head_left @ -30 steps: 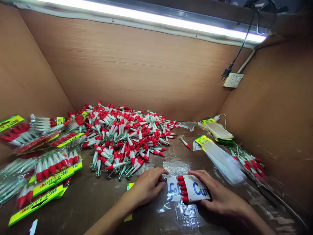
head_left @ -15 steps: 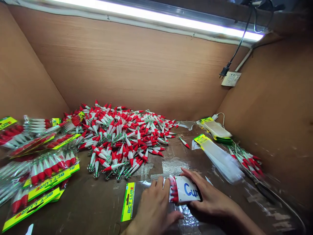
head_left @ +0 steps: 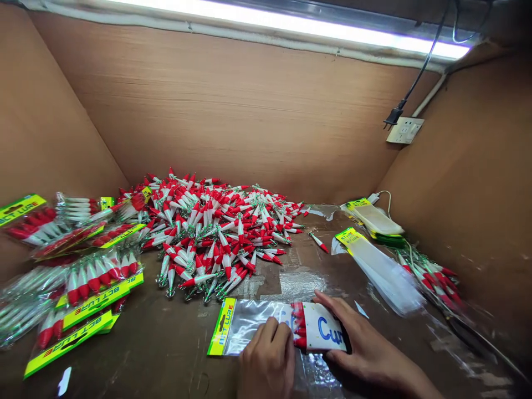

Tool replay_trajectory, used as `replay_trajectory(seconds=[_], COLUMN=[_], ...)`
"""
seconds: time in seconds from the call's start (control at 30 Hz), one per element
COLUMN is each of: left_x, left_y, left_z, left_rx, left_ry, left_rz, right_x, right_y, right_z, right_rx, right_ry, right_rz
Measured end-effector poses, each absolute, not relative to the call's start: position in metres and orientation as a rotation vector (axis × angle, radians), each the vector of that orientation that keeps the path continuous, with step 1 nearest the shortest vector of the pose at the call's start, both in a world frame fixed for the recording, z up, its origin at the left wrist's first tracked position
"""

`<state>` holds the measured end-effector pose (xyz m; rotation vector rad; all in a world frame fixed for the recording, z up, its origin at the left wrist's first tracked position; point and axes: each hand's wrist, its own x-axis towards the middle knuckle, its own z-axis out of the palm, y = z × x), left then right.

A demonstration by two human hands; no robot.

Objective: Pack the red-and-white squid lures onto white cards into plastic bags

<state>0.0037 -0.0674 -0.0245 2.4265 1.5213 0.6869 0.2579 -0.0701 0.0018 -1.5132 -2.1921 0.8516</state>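
Note:
My right hand (head_left: 361, 346) grips a white holder (head_left: 323, 328) with blue handwriting on it, thumb along its near side and fingers along the far side. Red tips of several squid-jig lures (head_left: 298, 327) stick out of the holder's left end. A clear plastic bag (head_left: 253, 318) with a yellow "BCT LURE" header (head_left: 221, 327) lies flat to the left, and its right end overlaps the holder. Curled over the bag's near edge by the lure tips, my left hand (head_left: 268, 354) has its fingers closed on it; the thumb is hidden.
A large heap of red-and-white lures (head_left: 216, 233) lies at the back. Filled bags (head_left: 95, 288) are piled on the left. Two stacks of unused bags, one nearer (head_left: 378, 269) and one farther (head_left: 374, 216), lie on the right beside more lures (head_left: 434, 280) and a cable.
My left hand has shifted toward me and its fingers have curled, uncovering more of the bag. The right hand still grips the holder. The whole view has shifted slightly.

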Motion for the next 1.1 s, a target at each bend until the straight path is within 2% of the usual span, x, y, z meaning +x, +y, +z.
replay_trajectory(seconds=[0.47,0.93,1.1], left_x=[0.013,0.005,-0.016], left_y=[-0.079,-0.077,-0.058], left_z=[-0.046,-0.051,-0.032], left_rx=[2.33,2.473,2.573], left_ry=[1.231,1.12,1.216], left_rz=[1.075,0.923,0.671], right_x=[0.253,0.236,0.238], right_y=[-0.07,-0.057,-0.055], right_z=[0.014,0.018,0.012], right_rx=[-1.444,-1.211,-1.179], right_ry=[-2.252,-2.426,-2.417], right_rz=[0.84,0.878,0.834])
